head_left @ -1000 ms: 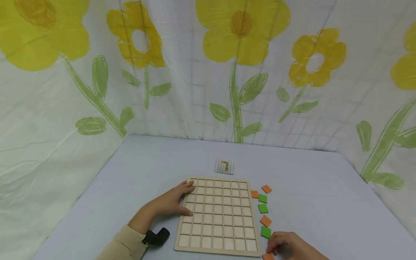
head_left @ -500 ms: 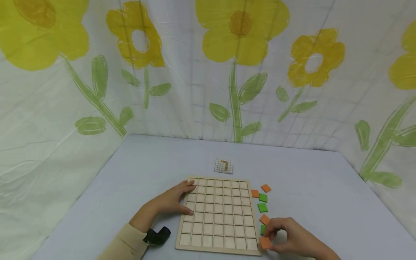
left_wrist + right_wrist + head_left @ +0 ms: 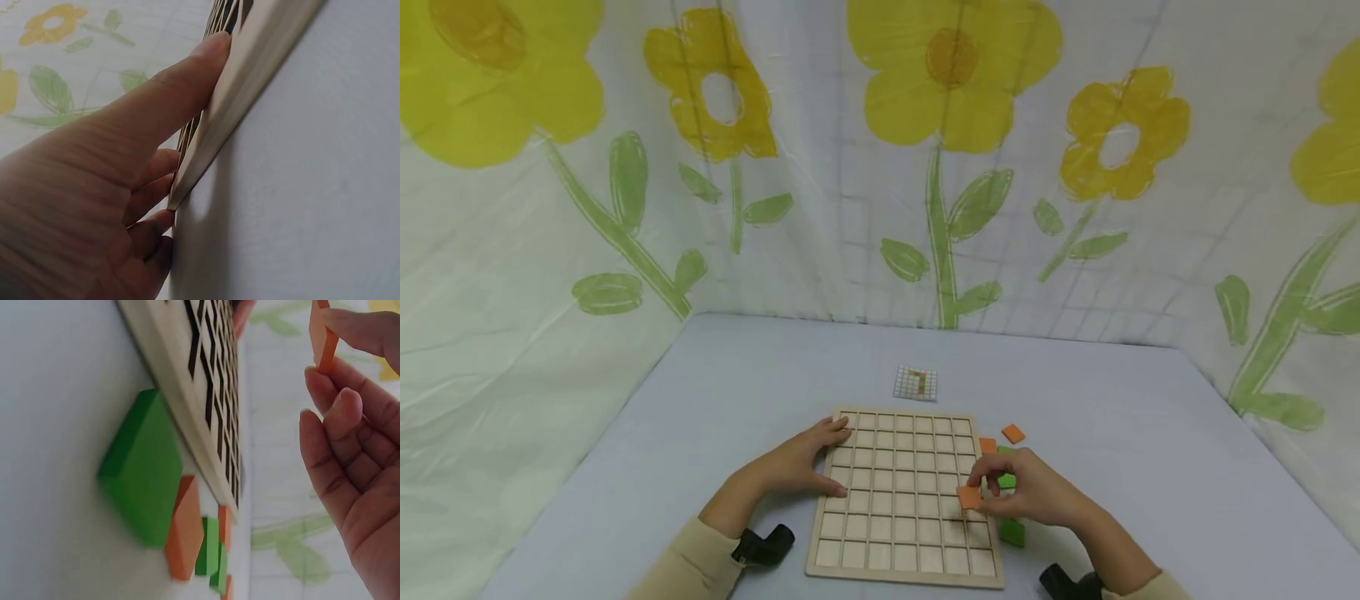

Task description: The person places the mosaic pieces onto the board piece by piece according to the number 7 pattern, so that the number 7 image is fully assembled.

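Observation:
A wooden grid board (image 3: 906, 500) with square cells lies on the table. My left hand (image 3: 801, 462) rests on its left edge, the thumb and fingers spread; in the left wrist view the thumb lies over the frame's rim. My right hand (image 3: 1033, 487) pinches an orange square tile (image 3: 969, 497) between thumb and finger, held above the right part of the board. The right wrist view shows that tile (image 3: 323, 337) raised clear of the board. Beside the board's right edge lies a green tile (image 3: 1012, 532); other tiles are partly hidden behind the right hand.
A small card (image 3: 916, 383) with a coloured grid pattern lies beyond the board. Past its upper right corner lie an orange tile (image 3: 1013, 433) and another one (image 3: 988, 446) near the edge. A flowered curtain (image 3: 820, 250) hangs behind the table (image 3: 1112, 417).
My right hand has taken up the orange tile from near the board's lower right corner and carried it up and left over the board. The left hand has stayed in place.

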The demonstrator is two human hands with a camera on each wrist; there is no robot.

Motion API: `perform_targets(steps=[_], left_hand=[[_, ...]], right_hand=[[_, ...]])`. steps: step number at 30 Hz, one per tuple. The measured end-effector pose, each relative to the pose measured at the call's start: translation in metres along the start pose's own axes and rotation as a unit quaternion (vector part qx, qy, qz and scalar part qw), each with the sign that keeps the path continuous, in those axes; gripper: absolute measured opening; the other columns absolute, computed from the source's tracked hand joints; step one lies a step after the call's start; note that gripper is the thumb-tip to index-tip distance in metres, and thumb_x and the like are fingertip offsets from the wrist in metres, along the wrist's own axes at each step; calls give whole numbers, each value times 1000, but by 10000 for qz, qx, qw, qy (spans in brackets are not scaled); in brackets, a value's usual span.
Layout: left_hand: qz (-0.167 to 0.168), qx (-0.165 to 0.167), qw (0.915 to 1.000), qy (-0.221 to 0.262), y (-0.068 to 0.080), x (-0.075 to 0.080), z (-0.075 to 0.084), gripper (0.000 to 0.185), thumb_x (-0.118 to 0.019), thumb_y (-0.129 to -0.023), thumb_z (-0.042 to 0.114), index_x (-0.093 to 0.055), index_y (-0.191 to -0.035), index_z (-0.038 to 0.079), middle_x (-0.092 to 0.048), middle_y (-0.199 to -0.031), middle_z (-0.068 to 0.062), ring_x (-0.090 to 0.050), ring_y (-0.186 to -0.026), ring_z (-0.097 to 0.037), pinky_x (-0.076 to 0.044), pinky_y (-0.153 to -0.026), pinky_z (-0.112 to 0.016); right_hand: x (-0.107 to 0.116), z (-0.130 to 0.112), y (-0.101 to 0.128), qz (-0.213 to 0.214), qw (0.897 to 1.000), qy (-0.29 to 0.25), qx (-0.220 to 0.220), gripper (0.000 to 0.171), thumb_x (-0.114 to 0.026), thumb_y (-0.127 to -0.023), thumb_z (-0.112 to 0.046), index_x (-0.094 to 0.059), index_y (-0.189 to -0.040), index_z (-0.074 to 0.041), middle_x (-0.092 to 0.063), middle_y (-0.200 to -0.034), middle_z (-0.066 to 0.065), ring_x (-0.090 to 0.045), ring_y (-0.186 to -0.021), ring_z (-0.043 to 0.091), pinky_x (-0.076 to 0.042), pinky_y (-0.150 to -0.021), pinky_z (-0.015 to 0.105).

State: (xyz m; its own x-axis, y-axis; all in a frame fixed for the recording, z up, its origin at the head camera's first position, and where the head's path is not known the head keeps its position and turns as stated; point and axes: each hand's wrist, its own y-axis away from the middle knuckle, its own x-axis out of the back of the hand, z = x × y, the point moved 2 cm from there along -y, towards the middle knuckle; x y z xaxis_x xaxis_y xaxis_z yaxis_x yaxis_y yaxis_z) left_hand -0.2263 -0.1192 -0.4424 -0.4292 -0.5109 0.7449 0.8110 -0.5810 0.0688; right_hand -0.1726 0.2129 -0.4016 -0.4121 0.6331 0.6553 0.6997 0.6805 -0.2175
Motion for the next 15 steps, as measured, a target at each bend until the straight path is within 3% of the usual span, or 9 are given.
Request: perform_targets(steps=[8,15], left_hand=[[40,-1,10000,-31,1,0,0,88,-78,-67,44,-39,-140,12,-22,-152,-5,-11,-141,-31,-18,-109,-56],[55,5,9999,-95,0,-1,0,88,-77,-67,44,-39,-139,11,-22,-152,-5,-12,-141,-31,-19,-109,-56]], right_hand=[[-4,1,-40,165,9995,254,-122,16,-69,-82,-18,-67,-97,-17,-65,-94,-3,-53,-69,9,-49,-62,33],[-13,1,-71,375,9975,416,-431,15,-70,-82,-18,-67,-96,-17,-64,-96,-2,-52,-72,8,-48,-64,27]])
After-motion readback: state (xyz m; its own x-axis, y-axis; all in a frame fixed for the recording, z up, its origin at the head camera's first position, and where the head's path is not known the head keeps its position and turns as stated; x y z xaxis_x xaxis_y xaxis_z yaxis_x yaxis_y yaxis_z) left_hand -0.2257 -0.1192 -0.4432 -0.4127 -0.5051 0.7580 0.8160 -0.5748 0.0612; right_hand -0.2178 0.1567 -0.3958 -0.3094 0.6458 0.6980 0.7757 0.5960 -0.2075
